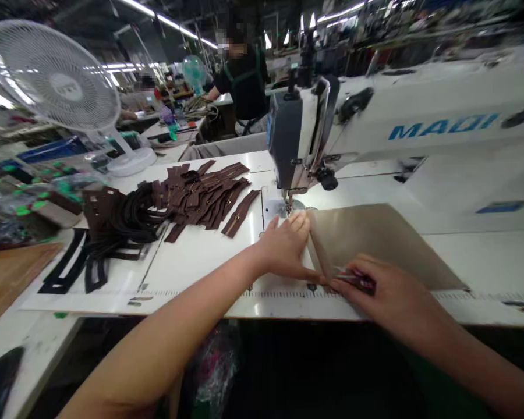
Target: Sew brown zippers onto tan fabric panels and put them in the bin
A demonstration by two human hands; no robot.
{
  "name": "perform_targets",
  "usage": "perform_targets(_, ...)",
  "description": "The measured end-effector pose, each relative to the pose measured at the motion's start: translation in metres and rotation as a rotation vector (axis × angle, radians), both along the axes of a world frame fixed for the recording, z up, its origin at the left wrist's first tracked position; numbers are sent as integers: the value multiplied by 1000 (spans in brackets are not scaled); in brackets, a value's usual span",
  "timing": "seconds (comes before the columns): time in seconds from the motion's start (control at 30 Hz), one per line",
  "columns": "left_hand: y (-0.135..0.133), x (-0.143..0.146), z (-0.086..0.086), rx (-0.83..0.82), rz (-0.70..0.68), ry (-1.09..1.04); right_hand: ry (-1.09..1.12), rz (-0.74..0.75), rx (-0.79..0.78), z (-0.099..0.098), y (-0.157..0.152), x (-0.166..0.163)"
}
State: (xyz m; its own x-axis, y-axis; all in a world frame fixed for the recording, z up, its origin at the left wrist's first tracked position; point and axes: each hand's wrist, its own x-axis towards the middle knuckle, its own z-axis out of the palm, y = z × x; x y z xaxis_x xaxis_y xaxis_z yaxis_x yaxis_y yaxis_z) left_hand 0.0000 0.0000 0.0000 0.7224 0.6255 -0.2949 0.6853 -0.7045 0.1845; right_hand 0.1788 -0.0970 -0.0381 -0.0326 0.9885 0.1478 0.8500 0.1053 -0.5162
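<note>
Where the white worktop [213,250] carries a white MAQI sewing machine [375,99] on its right, a flat tan panel [375,238] lies in front of the machine, a narrow fold-like strip running down its left edge. Left of it: black frame-shaped pieces [65,265], then a heap of short brown zippers [205,198], one lying at the side nearest the machine. Left hand [286,247]: fingers and thumb spread wide on the panel's left edge. Right hand [384,285]: fingers curled round what look like thread snips [363,281], tip at that edge's near end; can't tell whether the blades touch fabric. Far left corner sits by the presser foot [289,203]; the hand hides whether it's under. Step in hand, my read: lining up the edge at the needle. Next move calls for keeping that edge flat and straight, fingertips clear of the needle.
</note>
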Motion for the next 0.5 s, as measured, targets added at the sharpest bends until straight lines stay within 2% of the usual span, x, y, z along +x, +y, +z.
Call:
perform_targets(0.17,0,2,1,-17,-4,13,28,-16,27,-1,5,-4)
perform_targets(0.5,2,3,4,-21,-12,19,23,80,29,-5,7,4)
